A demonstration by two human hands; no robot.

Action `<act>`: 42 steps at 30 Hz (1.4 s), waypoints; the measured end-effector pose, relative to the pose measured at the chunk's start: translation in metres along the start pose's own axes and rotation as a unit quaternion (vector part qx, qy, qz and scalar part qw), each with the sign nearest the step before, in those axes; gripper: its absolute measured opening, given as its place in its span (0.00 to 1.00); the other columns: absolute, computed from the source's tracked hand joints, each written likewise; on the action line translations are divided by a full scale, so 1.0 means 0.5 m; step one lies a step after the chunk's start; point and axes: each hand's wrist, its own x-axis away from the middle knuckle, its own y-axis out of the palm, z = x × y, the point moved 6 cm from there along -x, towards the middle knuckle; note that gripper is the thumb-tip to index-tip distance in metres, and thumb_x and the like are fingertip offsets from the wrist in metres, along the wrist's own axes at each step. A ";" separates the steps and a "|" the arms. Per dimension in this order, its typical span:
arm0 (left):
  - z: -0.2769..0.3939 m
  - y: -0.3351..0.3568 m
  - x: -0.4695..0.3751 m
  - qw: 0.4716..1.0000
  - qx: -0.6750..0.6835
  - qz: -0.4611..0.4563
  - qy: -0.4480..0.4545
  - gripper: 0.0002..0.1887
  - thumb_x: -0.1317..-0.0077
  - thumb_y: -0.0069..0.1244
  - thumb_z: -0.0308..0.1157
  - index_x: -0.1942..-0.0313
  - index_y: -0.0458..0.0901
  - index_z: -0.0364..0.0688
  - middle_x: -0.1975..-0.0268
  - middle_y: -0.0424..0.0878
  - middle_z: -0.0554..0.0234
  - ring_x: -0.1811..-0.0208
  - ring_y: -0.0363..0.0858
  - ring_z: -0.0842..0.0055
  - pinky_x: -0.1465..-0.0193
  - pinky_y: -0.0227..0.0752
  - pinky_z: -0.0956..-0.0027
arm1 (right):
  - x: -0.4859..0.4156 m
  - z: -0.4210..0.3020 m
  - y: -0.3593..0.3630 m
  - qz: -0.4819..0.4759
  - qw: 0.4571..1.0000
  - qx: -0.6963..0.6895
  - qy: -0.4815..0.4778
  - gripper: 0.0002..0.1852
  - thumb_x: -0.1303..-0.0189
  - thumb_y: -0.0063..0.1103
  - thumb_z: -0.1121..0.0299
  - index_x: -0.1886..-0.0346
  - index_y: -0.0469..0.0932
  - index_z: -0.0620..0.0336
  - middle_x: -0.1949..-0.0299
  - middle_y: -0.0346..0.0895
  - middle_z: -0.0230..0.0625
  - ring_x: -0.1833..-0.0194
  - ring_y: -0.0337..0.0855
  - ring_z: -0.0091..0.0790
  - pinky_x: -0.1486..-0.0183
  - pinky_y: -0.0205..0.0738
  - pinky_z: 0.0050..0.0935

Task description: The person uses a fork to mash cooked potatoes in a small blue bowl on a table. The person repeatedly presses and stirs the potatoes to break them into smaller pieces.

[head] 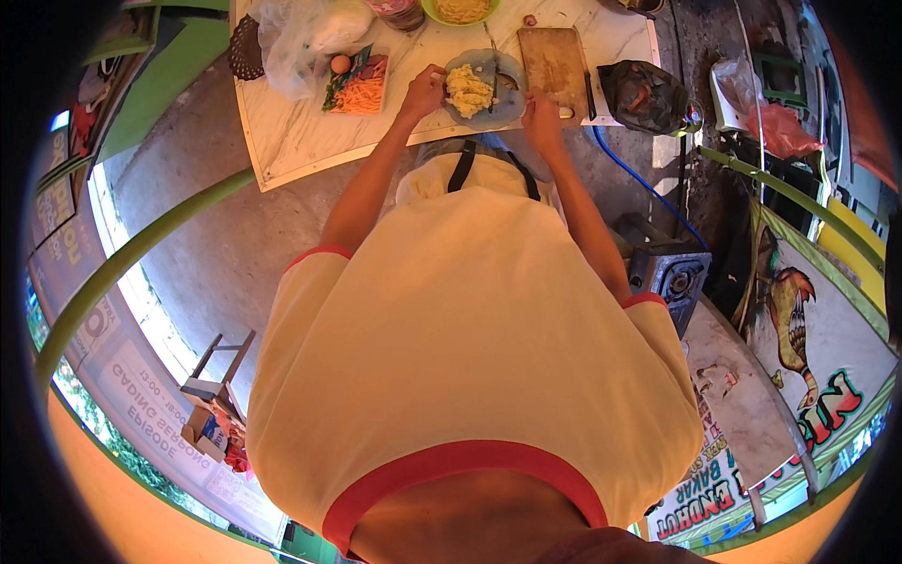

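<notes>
A blue-grey plate sits at the near edge of the table, with a mound of yellow mashed food on its left half. A dark, thin shape, possibly a utensil, lies on the right half. My left hand grips the plate's left rim. At the lower right rim, my right hand has its fingers closed on the edge. To the right of the plate lies a wooden cutting board, with a knife along its right side; a pale piece lies by the board's lower end.
On the marble-patterned table, a clear tray of shredded carrot and greens holds an egg. Behind are plastic bags and a green bowl. A black bag hangs at the right corner. A gas stove stands lower right.
</notes>
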 end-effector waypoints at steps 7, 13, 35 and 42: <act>0.023 0.004 -0.023 0.993 -0.080 -0.039 0.081 0.19 0.25 0.41 0.24 0.37 0.76 0.37 0.61 0.88 0.45 0.69 0.90 0.66 0.64 0.85 0.63 | -0.086 -0.018 0.098 -0.134 0.988 -0.047 -0.062 0.07 0.31 0.56 0.78 0.52 0.78 0.65 0.71 0.78 0.51 0.68 0.81 0.52 0.62 0.74 0.41; 0.044 -0.008 -0.044 0.987 -0.130 -0.034 0.084 0.16 0.28 0.43 0.24 0.47 0.86 0.36 0.63 0.89 0.42 0.71 0.90 0.64 0.63 0.84 0.60 | -0.037 -0.070 0.024 -0.096 0.991 -0.045 -0.078 0.05 0.31 0.54 0.77 0.56 0.78 0.64 0.66 0.79 0.53 0.63 0.82 0.59 0.61 0.74 0.49; -0.004 -0.003 -0.009 0.997 -0.057 0.014 0.053 0.20 0.26 0.44 0.28 0.36 0.76 0.38 0.58 0.90 0.39 0.60 0.92 0.58 0.55 0.84 0.58 | -0.004 -0.060 -0.027 -0.027 1.000 -0.004 -0.015 0.07 0.34 0.54 0.80 0.56 0.80 0.67 0.62 0.83 0.57 0.56 0.85 0.61 0.56 0.78 0.47; -0.006 0.006 0.008 0.998 -0.029 -0.061 0.017 0.22 0.23 0.40 0.26 0.31 0.71 0.38 0.52 0.87 0.42 0.61 0.92 0.65 0.60 0.90 0.62 | -0.050 0.031 0.094 -0.127 0.990 -0.047 0.029 0.07 0.36 0.58 0.76 0.57 0.80 0.67 0.70 0.81 0.50 0.68 0.83 0.50 0.62 0.75 0.43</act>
